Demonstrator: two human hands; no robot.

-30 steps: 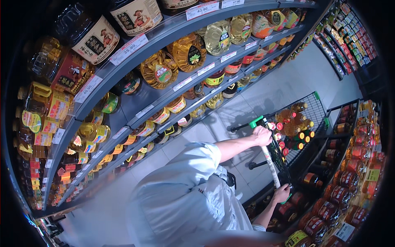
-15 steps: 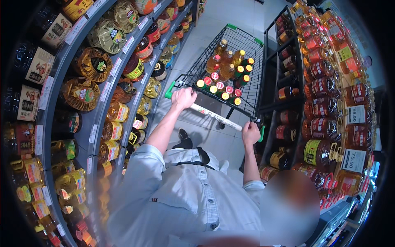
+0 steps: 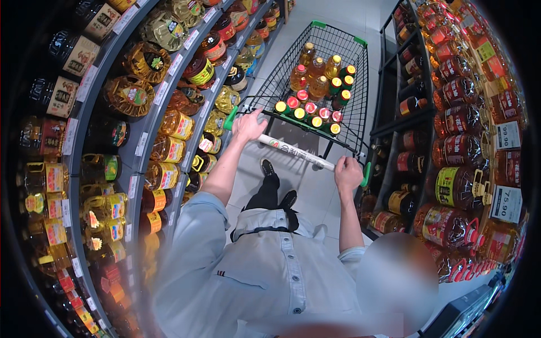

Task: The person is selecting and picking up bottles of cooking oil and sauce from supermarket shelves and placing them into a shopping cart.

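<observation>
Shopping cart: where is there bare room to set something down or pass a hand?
Bare mesh shows between the bottles and the right side of the shopping cart. The handle is bare between the left hand and right hand. Bare floor shows between the right forearm and the shoes. The cart's middle is crowded with bottles.

Grocery shop, shelves (image 3: 103, 70) of bottles (image 3: 129, 96), price tags (image 3: 503, 204), shopping cart (image 3: 296, 154)

Pale blue-grey buttoned shirt (image 3: 253, 276), dark waist strap (image 3: 292, 221), black trousers (image 3: 266, 195), dark shoes (image 3: 289, 199)
</observation>
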